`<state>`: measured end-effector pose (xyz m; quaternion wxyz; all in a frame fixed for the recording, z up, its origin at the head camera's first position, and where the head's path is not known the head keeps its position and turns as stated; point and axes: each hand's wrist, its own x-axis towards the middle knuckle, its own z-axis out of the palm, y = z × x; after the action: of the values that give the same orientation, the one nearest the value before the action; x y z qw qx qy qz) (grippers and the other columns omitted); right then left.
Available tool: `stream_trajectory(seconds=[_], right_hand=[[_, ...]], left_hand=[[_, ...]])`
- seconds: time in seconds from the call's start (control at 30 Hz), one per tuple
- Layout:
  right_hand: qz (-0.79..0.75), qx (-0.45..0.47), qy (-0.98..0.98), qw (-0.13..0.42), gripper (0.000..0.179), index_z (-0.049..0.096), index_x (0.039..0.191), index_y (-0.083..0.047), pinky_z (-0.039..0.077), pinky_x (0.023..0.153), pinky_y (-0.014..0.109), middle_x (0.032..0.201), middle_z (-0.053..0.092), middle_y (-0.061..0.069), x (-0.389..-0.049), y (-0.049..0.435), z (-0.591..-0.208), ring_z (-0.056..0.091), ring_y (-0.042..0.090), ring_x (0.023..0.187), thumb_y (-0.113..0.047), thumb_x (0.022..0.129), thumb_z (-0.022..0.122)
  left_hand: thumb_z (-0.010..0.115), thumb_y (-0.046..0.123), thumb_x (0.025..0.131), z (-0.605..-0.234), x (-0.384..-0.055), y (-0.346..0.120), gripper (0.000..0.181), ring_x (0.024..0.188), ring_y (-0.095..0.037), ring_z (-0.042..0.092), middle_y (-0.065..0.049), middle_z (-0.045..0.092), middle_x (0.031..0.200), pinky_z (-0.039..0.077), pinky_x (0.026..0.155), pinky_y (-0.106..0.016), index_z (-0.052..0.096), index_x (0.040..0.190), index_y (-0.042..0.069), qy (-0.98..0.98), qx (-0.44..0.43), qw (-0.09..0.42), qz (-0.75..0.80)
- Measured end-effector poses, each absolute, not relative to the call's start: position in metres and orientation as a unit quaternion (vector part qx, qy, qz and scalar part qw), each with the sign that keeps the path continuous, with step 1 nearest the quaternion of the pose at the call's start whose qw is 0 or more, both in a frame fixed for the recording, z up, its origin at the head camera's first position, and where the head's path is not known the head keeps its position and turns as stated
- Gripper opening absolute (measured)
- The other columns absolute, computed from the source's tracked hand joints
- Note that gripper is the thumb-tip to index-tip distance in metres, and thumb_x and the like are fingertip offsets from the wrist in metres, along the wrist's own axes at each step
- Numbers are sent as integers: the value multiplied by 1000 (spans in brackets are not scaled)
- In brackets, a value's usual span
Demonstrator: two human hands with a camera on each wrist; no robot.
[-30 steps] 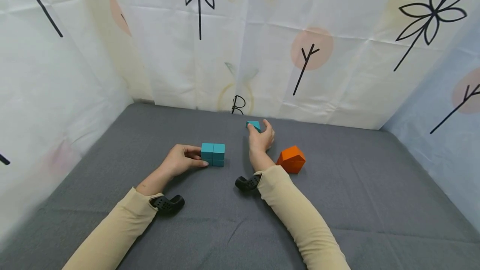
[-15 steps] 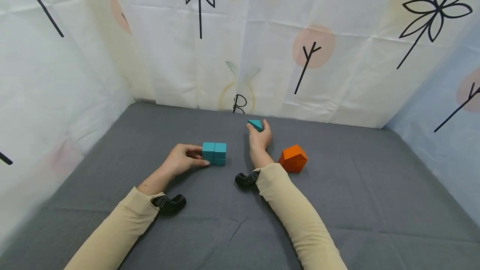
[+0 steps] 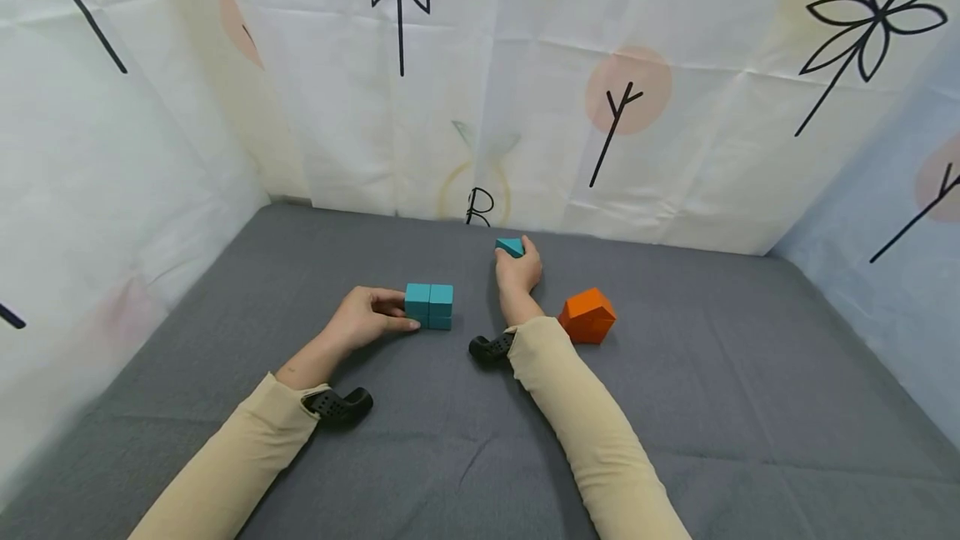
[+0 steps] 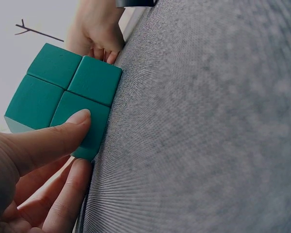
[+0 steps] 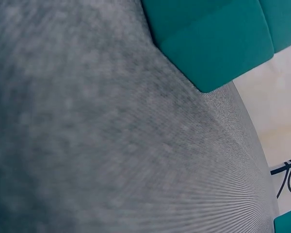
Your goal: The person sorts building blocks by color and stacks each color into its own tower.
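Teal cubes (image 3: pixel 429 300) stand pressed together in two rows of two. My left hand (image 3: pixel 365 317) grips the stack from its left side. In the left wrist view the thumb (image 4: pixel 70 131) lies across the lower cube nearest it (image 4: pixel 77 114), with fingers behind and under it. Farther back, my right hand (image 3: pixel 519 272) pinches a teal triangular block (image 3: pixel 510 247) between thumb and index finger. Only a corner of that triangular block (image 5: pixel 287 222) and a fingertip show in the right wrist view, where the cubes (image 5: pixel 213 43) fill the top.
An orange block shape (image 3: pixel 588 317), made of fitted pieces, stands just right of my right wrist. Grey cloth (image 3: pixel 720 390) covers the table. White printed curtains (image 3: pixel 540 132) hang along the back and both sides.
My right index finger, earlier spread away from the triangular block, has closed in against it. The right forearm has shifted slightly left and forward. My left hand stays on the teal cubes.
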<state>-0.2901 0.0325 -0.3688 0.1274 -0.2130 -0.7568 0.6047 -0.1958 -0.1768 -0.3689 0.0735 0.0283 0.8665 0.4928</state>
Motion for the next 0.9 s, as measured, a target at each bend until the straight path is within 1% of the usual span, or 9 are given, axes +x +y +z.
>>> stream_trajectory(seconds=[0.07, 0.2, 0.37, 0.47, 0.67, 0.9], right_hand=[[603, -215, -758, 124, 53, 49, 140, -10, 31, 111, 44, 144, 45, 14, -291, 32, -369, 38, 32, 134, -12, 89, 65], [600, -215, -760, 129, 46, 56, 134, -9, 31, 111, 42, 140, 50, 13, -291, 32, -370, 40, 30, 134, -12, 90, 66], [598, -206, -764, 130, 39, 62, 125, -7, 37, 107, 41, 131, 56, 14, -290, 33, -371, 47, 31, 126, -12, 87, 70], [596, -198, -768, 126, 38, 64, 122, -7, 40, 103, 41, 126, 58, 14, -288, 34, -372, 50, 31, 120, -13, 86, 72], [593, -189, -773, 123, 37, 64, 121, -7, 42, 101, 41, 123, 59, 14, -284, 35, -374, 52, 30, 117, -14, 86, 72], [595, -180, -771, 139, 34, 63, 118, -5, 44, 98, 41, 118, 61, 15, -278, 36, -374, 55, 30, 112, -12, 86, 72]], left_hand=[[77, 15, 81, -369, -196, -177, 50, 97, -27, 63, -17, 69, 103, 50, 86, -41, 61, 125, -3, 866, 31, 73, 494], [77, 14, 81, -369, -195, -177, 50, 97, -27, 63, -17, 69, 102, 50, 86, -41, 61, 125, -4, 865, 33, 72, 496], [77, 15, 81, -370, -195, -177, 51, 97, -27, 63, -17, 69, 103, 50, 86, -41, 61, 125, -4, 865, 33, 73, 495], [77, 16, 81, -370, -195, -177, 52, 98, -27, 62, -18, 69, 104, 50, 86, -41, 60, 126, -3, 867, 28, 74, 491], [77, 16, 82, -370, -195, -178, 53, 99, -28, 62, -18, 68, 106, 50, 86, -41, 58, 128, -4, 867, 26, 78, 491], [78, 15, 81, -370, -195, -177, 52, 97, -27, 62, -17, 68, 103, 50, 85, -40, 60, 126, -4, 863, 24, 79, 499]])
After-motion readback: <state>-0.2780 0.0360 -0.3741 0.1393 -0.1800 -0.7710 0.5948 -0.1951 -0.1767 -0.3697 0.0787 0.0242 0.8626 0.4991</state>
